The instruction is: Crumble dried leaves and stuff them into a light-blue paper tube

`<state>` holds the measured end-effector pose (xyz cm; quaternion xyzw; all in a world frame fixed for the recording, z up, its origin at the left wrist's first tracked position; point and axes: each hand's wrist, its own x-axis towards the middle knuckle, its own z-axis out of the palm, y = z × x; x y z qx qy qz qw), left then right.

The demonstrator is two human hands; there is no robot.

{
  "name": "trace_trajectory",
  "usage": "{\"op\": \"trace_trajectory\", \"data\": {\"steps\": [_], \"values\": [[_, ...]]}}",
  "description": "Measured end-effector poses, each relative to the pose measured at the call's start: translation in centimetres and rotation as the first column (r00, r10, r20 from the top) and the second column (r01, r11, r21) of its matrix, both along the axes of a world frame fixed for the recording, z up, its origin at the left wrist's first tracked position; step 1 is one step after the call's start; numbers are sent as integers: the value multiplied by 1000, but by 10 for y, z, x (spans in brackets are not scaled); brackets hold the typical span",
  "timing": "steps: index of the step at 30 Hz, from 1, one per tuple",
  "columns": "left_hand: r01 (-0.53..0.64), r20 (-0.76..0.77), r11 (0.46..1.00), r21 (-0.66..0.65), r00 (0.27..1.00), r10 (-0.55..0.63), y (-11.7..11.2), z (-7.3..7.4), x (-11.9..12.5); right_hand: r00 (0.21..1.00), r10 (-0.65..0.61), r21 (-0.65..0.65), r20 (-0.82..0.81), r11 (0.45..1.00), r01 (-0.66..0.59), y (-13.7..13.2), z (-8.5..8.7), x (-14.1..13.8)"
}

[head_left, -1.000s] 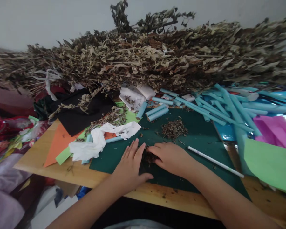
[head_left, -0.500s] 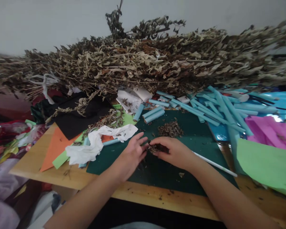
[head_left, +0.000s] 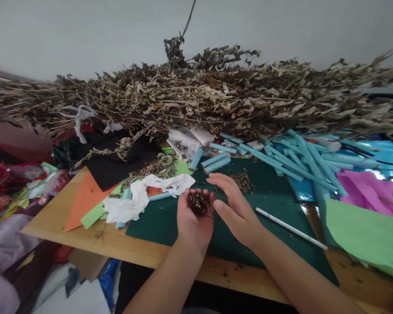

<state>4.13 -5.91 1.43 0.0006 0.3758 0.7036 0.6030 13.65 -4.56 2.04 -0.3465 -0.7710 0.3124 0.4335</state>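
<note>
My left hand (head_left: 193, 218) is raised palm up over the dark green cutting mat (head_left: 160, 220), cupped round a small heap of crumbled dried leaves (head_left: 198, 203). My right hand (head_left: 234, 207) hovers just to its right, fingers stretched out and empty, its edge close to the left palm. A second little pile of dried crumbs (head_left: 244, 181) lies on the mat just beyond the right hand. A thin white stick (head_left: 291, 228) rests on the mat to the right of my right wrist.
A great heap of dried leafy branches (head_left: 216, 93) fills the back of the wooden table (head_left: 85, 237). Several light blue paper tubes (head_left: 281, 155) lie at the back right, beside pink and green sheets (head_left: 370, 226). Crumpled white tissue (head_left: 134, 198), orange paper and black cloth lie to the left.
Both hands left the mat, gathering the crumbled leaves. The left hand turned palm up with the crumbs in it, and the right hand opened beside it.
</note>
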Motion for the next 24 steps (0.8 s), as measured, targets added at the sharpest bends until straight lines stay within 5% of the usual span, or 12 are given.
{"op": "trace_trajectory", "data": {"steps": [3,6,12,15,19,21,24], "values": [[-42,-66,987,154,996,52,-3,0,4,985,-99,-169,-139,983,74,-2,-3,-27],[13,-336,971,238,939,70,-9,-1,9,974,-183,-235,-136,961,148,1,-9,-46],[62,-542,956,288,833,110,-13,-4,2,988,-59,-219,-145,975,26,1,-14,-46],[219,-716,919,329,692,92,-11,0,-9,972,30,-291,-234,952,-99,-9,-4,-47],[359,-886,877,321,441,144,-16,8,-10,887,-53,-409,-459,899,-158,-6,7,-51],[381,-888,874,301,445,112,-21,10,-4,868,-112,-417,-483,902,-115,1,7,-51],[363,-817,885,293,575,35,-21,12,4,926,-108,-362,-362,932,-33,5,2,-46]]}}
